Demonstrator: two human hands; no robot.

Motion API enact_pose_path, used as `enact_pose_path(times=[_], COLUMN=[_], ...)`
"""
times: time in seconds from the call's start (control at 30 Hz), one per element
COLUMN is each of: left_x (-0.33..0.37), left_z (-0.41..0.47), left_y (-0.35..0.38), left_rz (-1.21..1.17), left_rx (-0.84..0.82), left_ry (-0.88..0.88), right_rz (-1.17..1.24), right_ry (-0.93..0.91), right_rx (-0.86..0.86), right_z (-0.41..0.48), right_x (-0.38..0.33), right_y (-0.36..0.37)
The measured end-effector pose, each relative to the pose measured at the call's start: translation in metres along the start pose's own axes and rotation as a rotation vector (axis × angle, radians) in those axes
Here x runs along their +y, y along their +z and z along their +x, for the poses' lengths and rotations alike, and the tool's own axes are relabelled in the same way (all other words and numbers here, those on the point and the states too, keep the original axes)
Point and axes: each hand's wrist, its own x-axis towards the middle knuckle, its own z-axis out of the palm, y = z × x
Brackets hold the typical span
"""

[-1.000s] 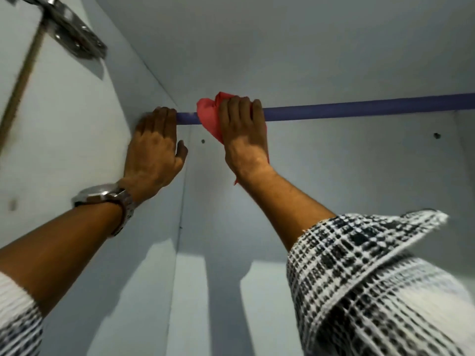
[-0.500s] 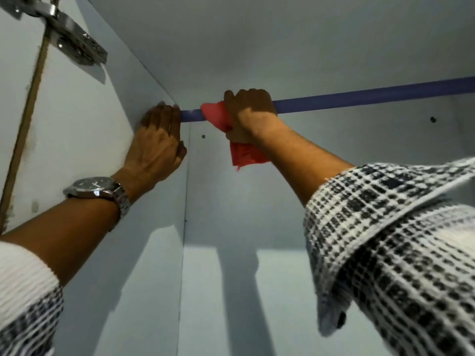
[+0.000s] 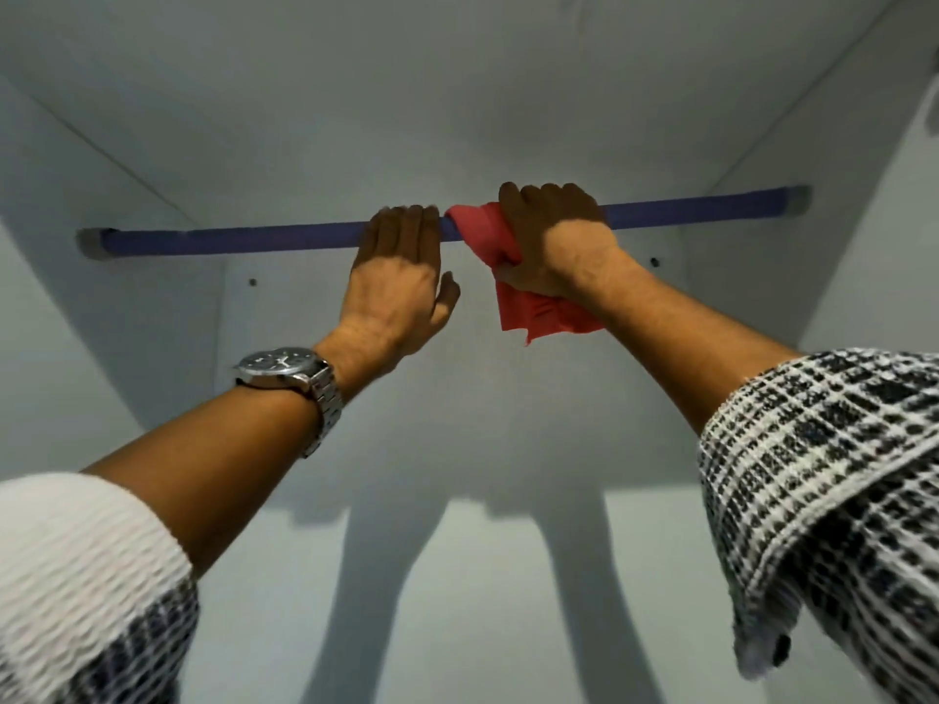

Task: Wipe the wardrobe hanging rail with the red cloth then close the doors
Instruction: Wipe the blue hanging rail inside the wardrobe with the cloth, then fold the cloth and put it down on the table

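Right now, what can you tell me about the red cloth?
The red cloth is a thin, soft-looking piece of plain red fabric, crumpled and wrapped over the blue-purple hanging rail near its middle. The right hand grips it around the rail, hiding part of it. A loose end hangs down below that hand, its bottom edge a little ragged. The left hand rests on the rail just beside it.

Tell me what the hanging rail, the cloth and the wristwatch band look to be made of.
Hanging rail: matte purple-blue, faint wrap lines, probably a tape or plastic covering; core unseen. Red cloth: thin soft fabric, folding and draping limp under the right hand. Watch band: shiny silver links, apparently polished metal.
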Motion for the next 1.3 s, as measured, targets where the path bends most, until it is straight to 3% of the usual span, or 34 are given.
enact_pose_path(times=[0.3, 0.43, 0.5, 0.6, 0.73, 0.8, 0.87, 1.0, 1.03, 1.17, 1.23, 1.3], left_x=[0.096, 0.088, 0.080, 0.091, 0.150, 0.202, 0.212, 0.205, 0.208, 0.282, 0.317, 0.346], left_z=[0.033, 0.034, 0.037, 0.026, -0.066, -0.128, -0.149, -0.175, -0.195, -0.375, -0.470, -0.558], left_y=[-0.003, -0.017, -0.033, -0.066, -0.138, -0.155, -0.152, -0.133, -0.132, -0.161, -0.182, -0.200], left_rz=[-0.045, -0.033, -0.055, -0.351, -1.171, -1.539, -1.670, -1.763, -1.761, -1.797, -1.822, -1.786], left_rx=[-0.035, -0.149, -0.245, -0.391, -0.630, -0.949, -1.010, -0.922, -0.943, -1.368, -1.531, -1.664], left_ry=[-0.031, 0.014, 0.025, -0.093, -0.346, -0.465, -0.553, -0.639, -0.654, -0.802, -1.037, -1.237], right_rz=[-0.162, -0.237, -0.116, 0.107, 0.231, 0.280, 0.374, 0.567, 0.672, 1.169, 1.182, 1.142], right_ry=[0.028, 0.111, 0.220, 0.308, 0.287, 0.337, 0.310, 0.356, 0.440, 1.067, 1.337, 1.471], right_rx=[0.045, -0.127, -0.214, -0.171, -0.179, -0.343, -0.346, -0.314, -0.348, -0.397, -0.540, -0.714], right_z=[-0.055, -0.063, -0.067, -0.101, -0.237, -0.338, -0.370, -0.398, -0.418, -0.617, -0.715, -0.802], right_x=[0.139, 0.159, 0.150, 0.127, 0.064, 0.037, 0.013, -0.022, -0.031, -0.056, -0.069, -0.082], right_y=[-0.002, -0.018, -0.033, -0.056, -0.104, -0.108, -0.095, -0.078, -0.085, -0.121, -0.136, -0.148])
